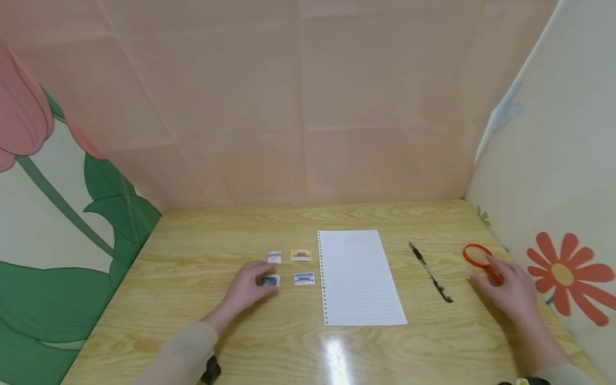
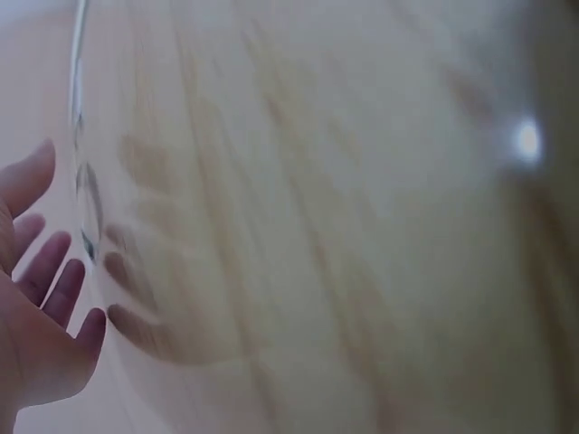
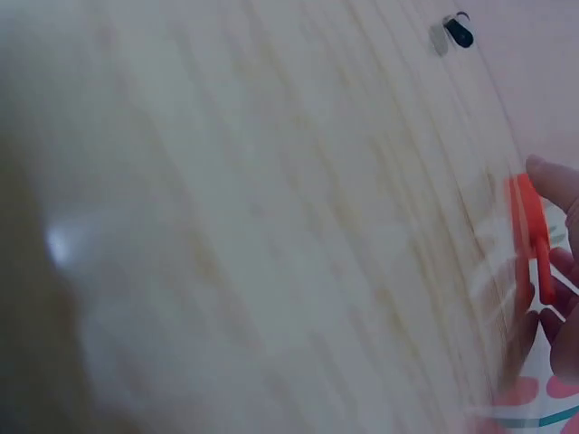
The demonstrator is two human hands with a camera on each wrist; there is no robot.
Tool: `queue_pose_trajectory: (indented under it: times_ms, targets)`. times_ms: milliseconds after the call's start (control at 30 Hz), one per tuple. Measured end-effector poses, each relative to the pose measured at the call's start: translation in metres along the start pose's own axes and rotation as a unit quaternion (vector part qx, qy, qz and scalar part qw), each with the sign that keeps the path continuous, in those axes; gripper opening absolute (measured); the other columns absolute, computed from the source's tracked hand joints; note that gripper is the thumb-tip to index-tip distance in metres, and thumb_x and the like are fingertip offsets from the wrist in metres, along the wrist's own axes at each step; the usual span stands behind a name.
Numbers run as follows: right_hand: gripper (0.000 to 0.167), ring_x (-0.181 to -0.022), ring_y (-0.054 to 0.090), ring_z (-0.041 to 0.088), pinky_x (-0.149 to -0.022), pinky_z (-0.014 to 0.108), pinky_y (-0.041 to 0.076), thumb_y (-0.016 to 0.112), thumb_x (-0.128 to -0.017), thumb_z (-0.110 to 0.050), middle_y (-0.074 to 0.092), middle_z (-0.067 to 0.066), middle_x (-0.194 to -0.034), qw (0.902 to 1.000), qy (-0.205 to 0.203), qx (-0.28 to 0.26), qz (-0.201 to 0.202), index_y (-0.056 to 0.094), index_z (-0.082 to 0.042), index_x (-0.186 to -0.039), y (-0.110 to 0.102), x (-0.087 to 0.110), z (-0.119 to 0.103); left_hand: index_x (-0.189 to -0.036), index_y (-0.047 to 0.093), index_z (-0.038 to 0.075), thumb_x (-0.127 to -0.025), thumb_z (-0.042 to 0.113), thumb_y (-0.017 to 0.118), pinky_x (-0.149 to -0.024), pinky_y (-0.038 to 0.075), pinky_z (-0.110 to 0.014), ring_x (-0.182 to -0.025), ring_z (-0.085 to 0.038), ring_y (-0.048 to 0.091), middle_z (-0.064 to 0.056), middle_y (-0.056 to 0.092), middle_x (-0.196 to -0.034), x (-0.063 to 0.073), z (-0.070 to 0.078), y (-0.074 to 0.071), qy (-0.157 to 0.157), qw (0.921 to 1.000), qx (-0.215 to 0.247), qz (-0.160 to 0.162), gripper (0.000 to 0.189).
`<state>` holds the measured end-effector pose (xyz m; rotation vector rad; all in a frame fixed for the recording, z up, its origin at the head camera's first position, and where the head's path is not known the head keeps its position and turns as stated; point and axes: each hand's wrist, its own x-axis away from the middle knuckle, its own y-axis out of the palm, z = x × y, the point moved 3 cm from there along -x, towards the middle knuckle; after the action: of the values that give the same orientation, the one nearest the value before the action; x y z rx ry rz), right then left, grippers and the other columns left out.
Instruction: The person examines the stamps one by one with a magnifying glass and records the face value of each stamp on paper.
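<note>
My left hand [image 1: 244, 286] reaches over the left-hand small picture stamps, thumb and fingers spread apart, holding nothing. Between them shows a dark blue-green stamp [image 1: 270, 280]; a pale pinkish stamp [image 1: 274, 257] lies just beyond the fingertips. To the right are a yellowish stamp [image 1: 301, 255] and a blue-edged stamp [image 1: 304, 278] picturing a red building. In the left wrist view the fingers [image 2: 61, 294] are loosely bent. At the right, my right hand [image 1: 512, 289] is at the handle of a red magnifying glass [image 1: 474, 263], its fingers and thumb apart around it.
A lined sheet of paper [image 1: 361, 278] with punched holes lies mid-table. Right of it rests a black-and-clear pen [image 1: 430, 272], uncapped tip pointing away. The wood-grain table [image 1: 192, 235] meets a pink backdrop behind and flower-printed panels on both sides.
</note>
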<state>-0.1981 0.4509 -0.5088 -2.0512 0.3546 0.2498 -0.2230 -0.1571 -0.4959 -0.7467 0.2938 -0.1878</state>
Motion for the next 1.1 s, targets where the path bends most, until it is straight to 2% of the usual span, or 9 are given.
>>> queue_pose_trajectory:
  times_ms: [133,367,533,867,1100]
  targets:
    - [0.079,-0.116,0.03,0.062,-0.093,0.074,0.023,0.072,-0.089,-0.038,0.038,0.043,-0.128,0.9997,0.015,0.002,-0.018,0.038,0.004,-0.147,0.001,0.0,0.007,-0.123,0.07,0.007,-0.072,0.022,0.089,-0.107,0.039,-0.051,-0.12,-0.034,0.055,-0.011,0.065,-0.124,0.001,-0.004,-0.003,-0.007,1.0,0.0,-0.007,0.056]
    - [0.079,-0.114,0.036,0.057,-0.09,0.07,0.028,0.078,-0.085,-0.031,0.047,0.039,-0.122,0.9997,0.003,-0.026,0.0,0.041,0.008,-0.144,0.0,0.001,0.012,-0.119,0.071,0.007,-0.07,0.021,0.091,-0.107,0.038,-0.053,-0.12,-0.035,0.055,-0.011,0.066,-0.122,0.0,-0.01,-0.004,0.006,0.9999,-0.01,-0.011,0.054]
    - [0.081,-0.116,0.034,0.06,-0.094,0.073,0.023,0.077,-0.087,-0.03,0.048,0.041,-0.123,0.9992,0.01,-0.038,-0.007,0.038,0.009,-0.145,-0.003,0.003,0.013,-0.12,0.071,0.008,-0.07,0.02,0.09,-0.108,0.036,-0.053,-0.121,-0.035,0.054,-0.012,0.064,-0.125,0.0,-0.015,-0.004,-0.001,0.9997,-0.012,-0.022,0.054]
    - [0.083,-0.115,0.037,0.06,-0.096,0.073,0.024,0.078,-0.087,-0.028,0.049,0.041,-0.125,0.9988,0.019,-0.045,-0.01,0.035,0.011,-0.146,-0.007,0.008,0.019,-0.121,0.071,0.008,-0.071,0.017,0.09,-0.107,0.038,-0.05,-0.12,-0.031,0.054,-0.009,0.063,-0.125,0.0,-0.019,-0.005,-0.011,0.9993,0.008,-0.034,0.053]
    - [0.082,-0.109,0.047,0.056,-0.091,0.069,0.032,0.078,-0.086,-0.027,0.052,0.04,-0.123,0.9991,0.025,-0.032,-0.011,0.036,0.012,-0.144,-0.007,0.008,0.025,-0.121,0.07,0.009,-0.073,0.017,0.089,-0.108,0.036,-0.051,-0.121,-0.032,0.053,-0.009,0.062,-0.126,0.0,-0.02,-0.006,-0.024,0.9989,0.013,-0.038,0.053]
